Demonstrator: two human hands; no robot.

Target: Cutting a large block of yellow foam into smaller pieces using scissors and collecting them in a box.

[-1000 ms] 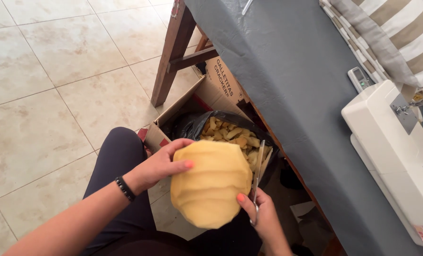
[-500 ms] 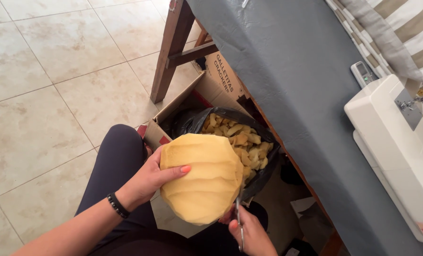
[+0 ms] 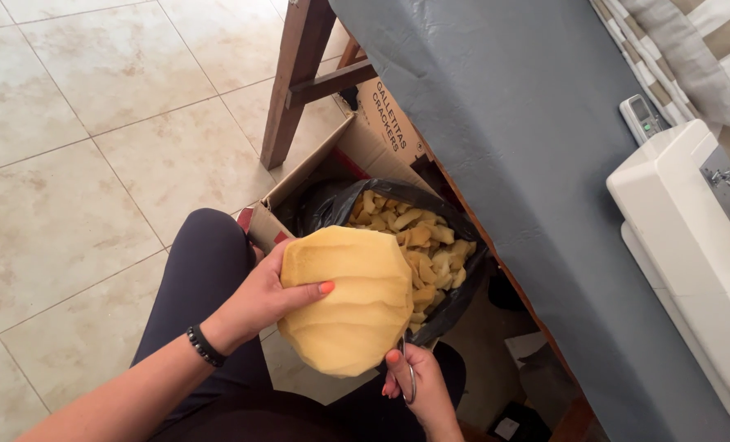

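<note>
A rounded piece of yellow foam point(image 3: 353, 303) with ridged, cut faces is held over my lap. My left hand point(image 3: 254, 299) grips it from the left, thumb across its front. Below its lower right edge, my right hand point(image 3: 426, 393) holds a pair of metal scissors point(image 3: 407, 372), blades pointing up behind the foam. Just beyond the foam stands a cardboard box point(image 3: 316, 168) lined with a black bag point(image 3: 340, 205), which holds several yellow foam scraps point(image 3: 418, 237).
A table under a grey cloth point(image 3: 529, 123) runs along the right, its wooden leg point(image 3: 295, 82) on the tiled floor point(image 3: 95, 164). On the table are a white sewing machine point(image 3: 684, 237), a small handset point(image 3: 641, 117) and striped fabric point(image 3: 692, 41).
The foam piece has turned and risen slightly in my left hand. My right hand has slid from its right side to under its lower edge with the scissors.
</note>
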